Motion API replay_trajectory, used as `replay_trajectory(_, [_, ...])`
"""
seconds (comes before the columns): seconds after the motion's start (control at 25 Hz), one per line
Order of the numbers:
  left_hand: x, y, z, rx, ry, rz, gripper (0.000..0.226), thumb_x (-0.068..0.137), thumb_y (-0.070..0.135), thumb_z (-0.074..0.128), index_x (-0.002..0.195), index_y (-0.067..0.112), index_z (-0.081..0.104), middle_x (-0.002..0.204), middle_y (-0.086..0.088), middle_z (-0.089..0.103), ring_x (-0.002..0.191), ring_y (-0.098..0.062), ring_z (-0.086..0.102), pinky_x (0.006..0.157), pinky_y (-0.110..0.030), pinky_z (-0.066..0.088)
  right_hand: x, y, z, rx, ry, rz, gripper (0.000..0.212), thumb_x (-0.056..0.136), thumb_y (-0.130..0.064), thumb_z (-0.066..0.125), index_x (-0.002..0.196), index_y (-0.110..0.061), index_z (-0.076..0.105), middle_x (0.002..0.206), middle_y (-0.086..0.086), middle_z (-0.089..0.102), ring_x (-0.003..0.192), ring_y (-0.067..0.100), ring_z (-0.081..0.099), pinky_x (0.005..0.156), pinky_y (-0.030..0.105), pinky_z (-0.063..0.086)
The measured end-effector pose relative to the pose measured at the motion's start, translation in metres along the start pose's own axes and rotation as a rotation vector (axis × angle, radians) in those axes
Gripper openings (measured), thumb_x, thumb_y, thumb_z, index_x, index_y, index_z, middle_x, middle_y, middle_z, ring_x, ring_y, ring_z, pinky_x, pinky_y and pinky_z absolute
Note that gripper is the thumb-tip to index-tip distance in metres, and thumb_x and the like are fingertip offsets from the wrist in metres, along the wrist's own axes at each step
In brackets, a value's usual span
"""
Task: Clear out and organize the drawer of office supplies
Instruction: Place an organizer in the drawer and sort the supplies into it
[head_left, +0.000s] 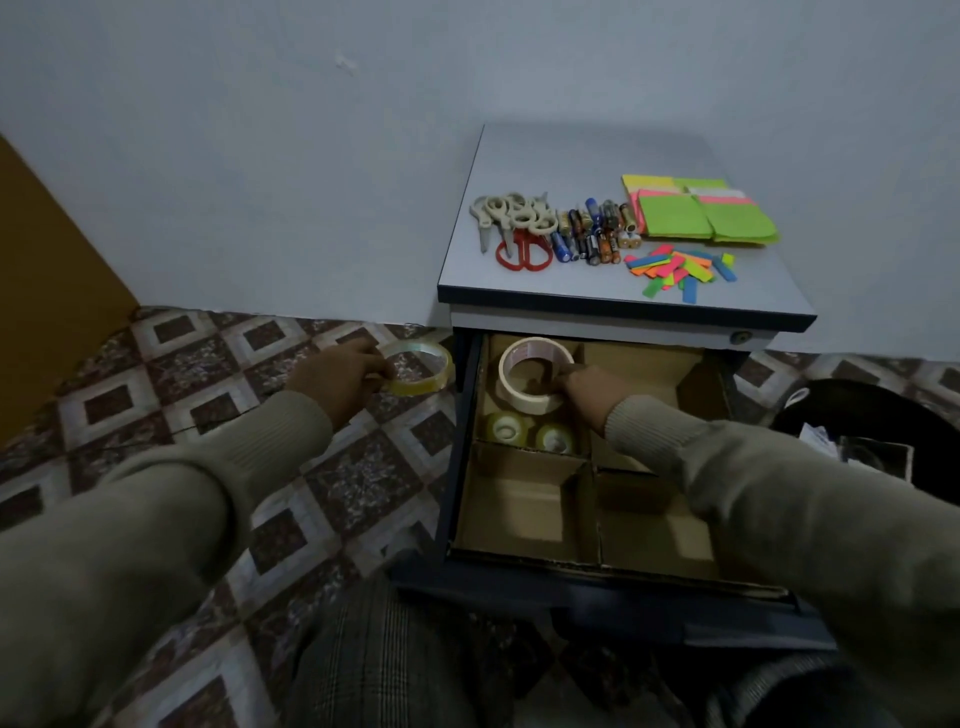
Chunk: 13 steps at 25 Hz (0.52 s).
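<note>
Tiled floor, grey cabinet, open drawer (524, 514). Masking tape roll (535, 376), back-left compartment: gripped at rim by right hand (582, 387). Clear tape roll (418, 366) pinched by left hand (340, 376). Judged light, rigid; best held by rim.

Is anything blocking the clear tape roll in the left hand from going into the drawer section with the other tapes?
Partly. The left hand holds the clear tape roll outside the drawer wall. That compartment already holds a large tape roll, gripped by the right hand, and two small rolls.
</note>
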<state>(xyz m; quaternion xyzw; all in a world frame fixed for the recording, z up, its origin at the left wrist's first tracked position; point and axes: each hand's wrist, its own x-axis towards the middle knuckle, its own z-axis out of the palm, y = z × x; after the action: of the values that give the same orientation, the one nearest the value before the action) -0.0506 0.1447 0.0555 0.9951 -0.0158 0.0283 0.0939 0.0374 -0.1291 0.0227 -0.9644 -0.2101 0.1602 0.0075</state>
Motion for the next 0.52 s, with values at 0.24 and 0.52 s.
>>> replay_trajectory(0.24, [0.004,-0.007,0.006,-0.014,-0.011,0.007,0.022,0.091,0.016,0.056,0.109,0.011,0.068,0.12,-0.007,0.058,0.101,-0.028,0.058,0.084,-0.035,0.046,0.012,0.003,0.009,-0.08,-0.019,0.029,0.037,0.1,-0.018,0.034,0.135,-0.011,0.045,0.131,0.013,0.054,0.121,0.027,0.051,0.109,0.036,0.03])
replay_trajectory(0.52, [0.005,-0.013,0.016,-0.016,-0.005,0.004,0.022,0.092,0.016,0.056,0.109,0.012,0.069,0.121,-0.005,0.06,0.101,-0.027,0.06,0.084,-0.034,0.047,0.022,-0.004,0.015,-0.065,-0.098,0.077,0.036,0.099,-0.012,0.031,0.126,-0.006,0.054,0.119,0.011,0.063,0.121,0.022,0.052,0.117,0.039,0.001])
